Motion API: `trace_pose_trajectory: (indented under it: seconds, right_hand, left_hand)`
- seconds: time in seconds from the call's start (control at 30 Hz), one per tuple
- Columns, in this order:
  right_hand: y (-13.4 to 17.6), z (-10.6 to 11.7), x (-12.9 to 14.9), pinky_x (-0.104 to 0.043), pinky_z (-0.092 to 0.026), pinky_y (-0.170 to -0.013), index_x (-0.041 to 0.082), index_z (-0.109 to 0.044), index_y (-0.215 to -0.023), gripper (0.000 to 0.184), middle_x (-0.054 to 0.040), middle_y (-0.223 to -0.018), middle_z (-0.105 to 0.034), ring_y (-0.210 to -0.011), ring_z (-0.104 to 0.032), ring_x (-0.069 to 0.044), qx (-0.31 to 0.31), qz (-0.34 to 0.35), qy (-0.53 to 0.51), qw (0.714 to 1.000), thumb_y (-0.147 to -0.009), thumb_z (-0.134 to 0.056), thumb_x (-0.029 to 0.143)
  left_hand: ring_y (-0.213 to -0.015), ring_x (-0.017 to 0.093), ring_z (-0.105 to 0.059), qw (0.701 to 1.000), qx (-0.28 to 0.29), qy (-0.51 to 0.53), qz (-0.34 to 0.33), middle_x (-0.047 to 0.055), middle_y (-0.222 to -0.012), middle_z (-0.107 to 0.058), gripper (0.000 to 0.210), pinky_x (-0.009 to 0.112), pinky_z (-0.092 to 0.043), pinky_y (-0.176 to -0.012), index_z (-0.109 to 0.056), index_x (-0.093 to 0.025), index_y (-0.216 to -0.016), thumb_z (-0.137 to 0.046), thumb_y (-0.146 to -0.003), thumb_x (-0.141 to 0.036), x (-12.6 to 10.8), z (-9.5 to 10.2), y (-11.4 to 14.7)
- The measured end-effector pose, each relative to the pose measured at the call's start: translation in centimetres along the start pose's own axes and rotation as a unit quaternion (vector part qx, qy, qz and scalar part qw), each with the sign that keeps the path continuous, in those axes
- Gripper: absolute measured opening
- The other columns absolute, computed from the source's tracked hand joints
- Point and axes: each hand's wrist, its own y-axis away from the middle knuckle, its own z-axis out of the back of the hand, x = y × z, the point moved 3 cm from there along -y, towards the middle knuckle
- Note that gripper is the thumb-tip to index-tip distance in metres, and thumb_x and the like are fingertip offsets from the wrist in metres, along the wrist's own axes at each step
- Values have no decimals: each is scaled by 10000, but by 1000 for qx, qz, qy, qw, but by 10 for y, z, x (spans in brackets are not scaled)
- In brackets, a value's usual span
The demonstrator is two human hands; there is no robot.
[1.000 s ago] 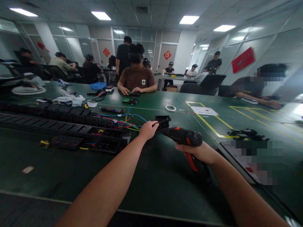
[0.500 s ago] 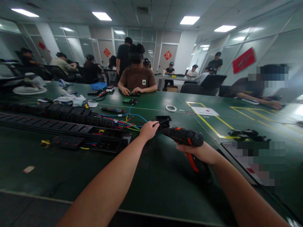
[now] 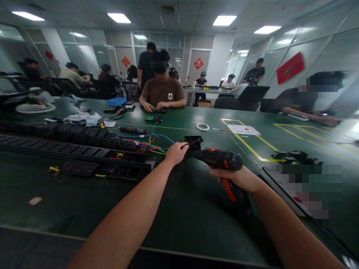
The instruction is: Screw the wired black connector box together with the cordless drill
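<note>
My left hand (image 3: pixel 176 153) is closed on a small black plastic housing (image 3: pixel 194 142) with an open frame-like end. Coloured wires (image 3: pixel 157 149) run from the left up to that housing. In my right hand (image 3: pixel 238 176) is a black and orange cordless drill (image 3: pixel 218 158), its fingers wrapped round the grip. The drill's nose points left at the near side of the housing; whether its tip touches is hidden in the dark. Left of my hands lie long black power strips (image 3: pixel 56 144) and a shorter socket section (image 3: pixel 81 168).
A white ring of tape (image 3: pixel 202 127) and a printed sheet (image 3: pixel 243 129) lie beyond my hands. At right are a flat panel (image 3: pixel 283 186) and black parts (image 3: pixel 295 157). A marker-like tool (image 3: pixel 133 130) lies at left. A person (image 3: pixel 162 91) works across the green table (image 3: pixel 179 216).
The drill and my right hand have shifted very slightly to the right and up. My left hand stays on the housing.
</note>
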Motion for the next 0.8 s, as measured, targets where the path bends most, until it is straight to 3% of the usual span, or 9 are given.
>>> trace_pose_trajectory:
  seconds: [0.33, 0.8]
  right_hand:
    - [-2, -1, -1, -308, -467, -598, 186, -667, -946, 341, 6, -715, -625, -641, -577, -171, 9, 19, -4, 1000, -751, -781, 441]
    - [-1, 1, -10, -318, -449, -590, 200, -657, -845, 290, 3, -668, -605, -629, -556, -178, 11, -5, -32, 999, -750, -782, 444]
  left_hand:
    - [-1162, 243, -632, 1000, 4, -3, -3, 86, -1249, -708, 406, 323, -454, -1022, -699, -218, -1270, -463, -993, -398, 0, 1, -1]
    - [-1139, 240, -643, 999, 2, 29, 16, 76, -1210, -727, 382, 314, -460, -1006, -730, -212, -1221, -498, -976, -390, 4, -1, -1]
